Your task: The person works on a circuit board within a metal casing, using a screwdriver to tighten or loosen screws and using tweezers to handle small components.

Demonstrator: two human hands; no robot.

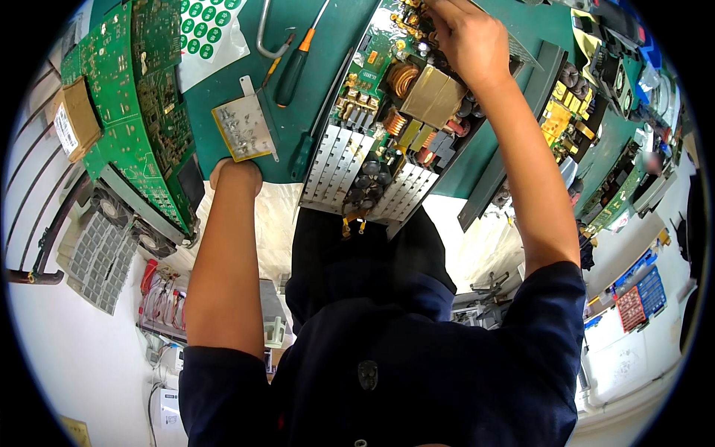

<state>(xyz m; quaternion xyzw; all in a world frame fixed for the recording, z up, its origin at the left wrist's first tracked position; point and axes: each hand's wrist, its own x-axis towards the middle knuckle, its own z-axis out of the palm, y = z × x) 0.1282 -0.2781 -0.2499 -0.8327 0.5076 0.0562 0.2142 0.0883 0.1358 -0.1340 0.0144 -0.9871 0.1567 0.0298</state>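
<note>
An opened power supply unit [432, 97] lies before me, its circuit board packed with copper coils, capacitors and slotted silver heat sinks. Over its far end is my right hand [477, 48], fingers bent together and pointing down at the board. The top edge of the picture cuts off that spot, so what they pinch does not show. My left hand [237, 174] rests at the table's near edge, against a shallow tray [242, 127] of small screws. Its fingers are hidden from view. Beyond the tray lies a screwdriver [293, 73] with a green and orange handle.
Large green circuit boards [112, 97] stand at the left, with a small cardboard box [77, 119] against them. A sheet of round green stickers [208, 33] lies at the back. To the right are a dark metal rail [514, 134] and another board with yellow parts [564, 115].
</note>
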